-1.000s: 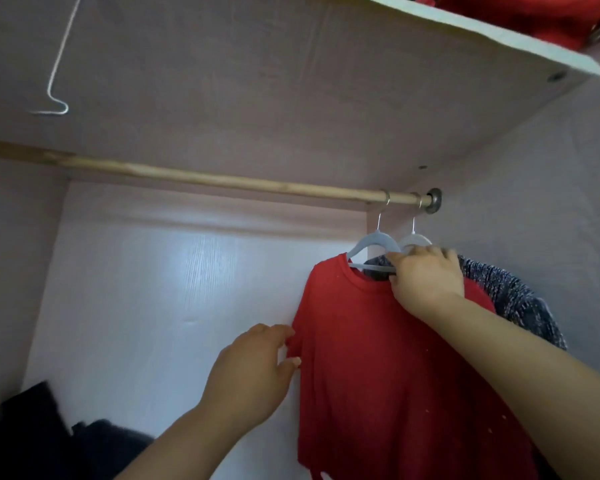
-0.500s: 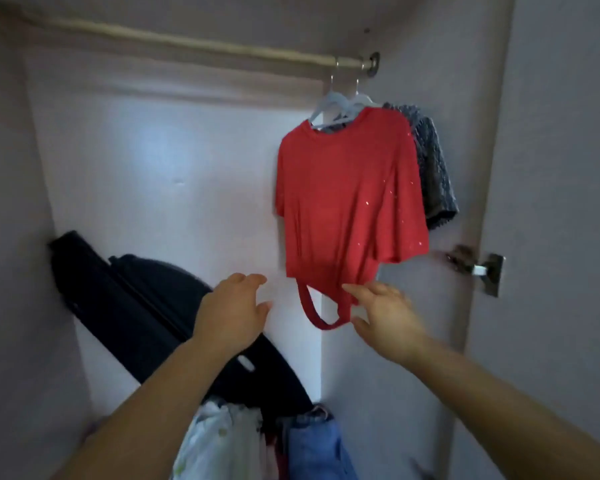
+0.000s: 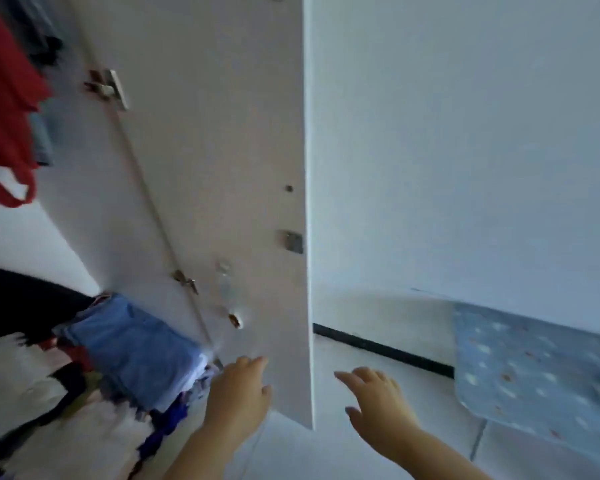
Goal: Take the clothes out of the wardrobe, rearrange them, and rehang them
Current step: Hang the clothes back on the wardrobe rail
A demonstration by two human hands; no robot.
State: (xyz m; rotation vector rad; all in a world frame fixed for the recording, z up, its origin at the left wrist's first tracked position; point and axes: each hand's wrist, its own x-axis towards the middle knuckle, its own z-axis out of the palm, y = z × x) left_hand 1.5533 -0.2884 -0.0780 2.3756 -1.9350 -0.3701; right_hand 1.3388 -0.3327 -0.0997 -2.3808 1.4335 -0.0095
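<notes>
Head view, single – tilted, facing down, close beside wardrobe door (image 3: pixel 222 168) edge.

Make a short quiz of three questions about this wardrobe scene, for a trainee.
1. True or false: the left hand grips a hanger.
2. In the picture, where is the right hand relative to the free edge of the open door? A) left of it B) right of it C) hidden behind it
3. Fill in: the folded clothes nearest the left hand are ___ in colour.

Key
1. False: its fingers are relaxed and hold nothing.
2. B
3. Blue
</notes>
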